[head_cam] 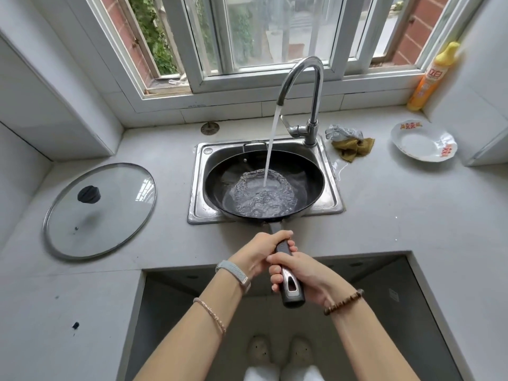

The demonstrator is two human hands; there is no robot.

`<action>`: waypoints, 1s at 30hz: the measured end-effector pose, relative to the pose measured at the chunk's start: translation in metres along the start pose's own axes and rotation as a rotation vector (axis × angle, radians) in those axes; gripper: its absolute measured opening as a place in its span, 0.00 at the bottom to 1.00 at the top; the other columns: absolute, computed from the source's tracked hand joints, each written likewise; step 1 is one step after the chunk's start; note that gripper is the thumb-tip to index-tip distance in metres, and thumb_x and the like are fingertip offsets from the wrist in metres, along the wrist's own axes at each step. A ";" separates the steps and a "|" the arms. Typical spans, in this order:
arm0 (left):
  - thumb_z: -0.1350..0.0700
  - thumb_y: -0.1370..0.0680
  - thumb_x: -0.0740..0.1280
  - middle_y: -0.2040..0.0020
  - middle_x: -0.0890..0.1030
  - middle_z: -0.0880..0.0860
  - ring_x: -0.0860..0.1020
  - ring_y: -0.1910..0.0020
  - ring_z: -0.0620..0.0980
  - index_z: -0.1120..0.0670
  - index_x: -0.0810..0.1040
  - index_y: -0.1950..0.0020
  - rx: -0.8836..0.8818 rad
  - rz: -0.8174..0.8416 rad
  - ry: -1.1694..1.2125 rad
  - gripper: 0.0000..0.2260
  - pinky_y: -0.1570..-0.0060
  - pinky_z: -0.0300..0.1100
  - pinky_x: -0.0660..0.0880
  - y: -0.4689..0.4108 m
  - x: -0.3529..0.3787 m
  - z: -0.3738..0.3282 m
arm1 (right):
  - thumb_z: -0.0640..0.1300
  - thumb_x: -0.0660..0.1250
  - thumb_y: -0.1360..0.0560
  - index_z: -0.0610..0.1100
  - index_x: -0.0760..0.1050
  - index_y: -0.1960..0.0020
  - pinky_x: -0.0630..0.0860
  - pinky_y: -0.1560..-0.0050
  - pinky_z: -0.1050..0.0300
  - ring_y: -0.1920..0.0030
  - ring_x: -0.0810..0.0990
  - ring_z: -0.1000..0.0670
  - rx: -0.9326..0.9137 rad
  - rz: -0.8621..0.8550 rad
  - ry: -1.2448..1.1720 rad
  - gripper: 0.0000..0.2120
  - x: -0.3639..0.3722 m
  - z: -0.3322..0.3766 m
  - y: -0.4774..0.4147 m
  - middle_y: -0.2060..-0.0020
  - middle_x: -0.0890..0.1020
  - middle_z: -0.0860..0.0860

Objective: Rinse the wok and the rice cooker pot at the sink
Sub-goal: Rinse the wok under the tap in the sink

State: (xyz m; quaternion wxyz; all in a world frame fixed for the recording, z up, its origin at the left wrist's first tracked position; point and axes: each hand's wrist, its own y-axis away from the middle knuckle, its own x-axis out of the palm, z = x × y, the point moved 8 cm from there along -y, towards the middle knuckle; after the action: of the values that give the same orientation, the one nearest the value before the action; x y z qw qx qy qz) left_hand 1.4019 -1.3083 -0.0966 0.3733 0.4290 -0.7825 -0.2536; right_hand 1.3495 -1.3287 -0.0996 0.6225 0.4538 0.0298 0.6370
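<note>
black wok point(302, 171) sits in the steel sink point(198, 188), filling most of the basin; tap point(302, 78) running, stream landing in the pooled water; left hand point(259, 250) wraps the handle point(286, 253) nearer the pan, right hand point(302, 276) grips it behind; glass lid point(110, 215) flat on counter at left; cloths point(354, 148), white plate point(423, 144), yellow bottle point(431, 78) far right.

Wok point(302, 171): set in the sink point(198, 188), water pooled inside.
Handle point(288, 273): gripped by left hand point(258, 253) and right hand point(308, 276).
Faucet point(310, 86): water is poured into the wok.
</note>
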 end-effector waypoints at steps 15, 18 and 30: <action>0.56 0.22 0.68 0.68 0.78 0.55 0.79 0.71 0.47 0.62 0.74 0.58 0.062 -0.019 -0.099 0.10 0.68 0.39 0.77 0.003 -0.010 0.052 | 0.37 0.59 0.20 0.42 0.71 0.59 0.74 0.67 0.55 0.70 0.74 0.49 0.162 -0.073 0.112 0.09 -0.035 -0.066 0.008 0.69 0.75 0.47; 0.56 0.22 0.68 0.68 0.79 0.55 0.79 0.71 0.48 0.62 0.74 0.57 0.046 -0.020 -0.099 0.10 0.68 0.39 0.77 0.002 -0.011 0.062 | 0.36 0.60 0.21 0.43 0.71 0.56 0.75 0.66 0.55 0.70 0.76 0.50 0.157 -0.117 0.137 0.06 -0.044 -0.075 0.006 0.67 0.76 0.47; 0.56 0.22 0.69 0.71 0.78 0.54 0.78 0.72 0.48 0.60 0.76 0.63 0.035 -0.067 -0.027 0.12 0.68 0.39 0.77 0.002 -0.014 0.033 | 0.40 0.59 0.20 0.46 0.71 0.57 0.73 0.71 0.57 0.73 0.74 0.52 0.042 -0.118 0.151 0.07 -0.010 -0.033 0.009 0.68 0.74 0.49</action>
State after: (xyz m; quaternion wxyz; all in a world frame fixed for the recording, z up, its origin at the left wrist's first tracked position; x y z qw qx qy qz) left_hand 1.3789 -1.2929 -0.1195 0.3464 0.4577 -0.7771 -0.2582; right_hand 1.3204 -1.3220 -0.1186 0.6453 0.4150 0.1169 0.6306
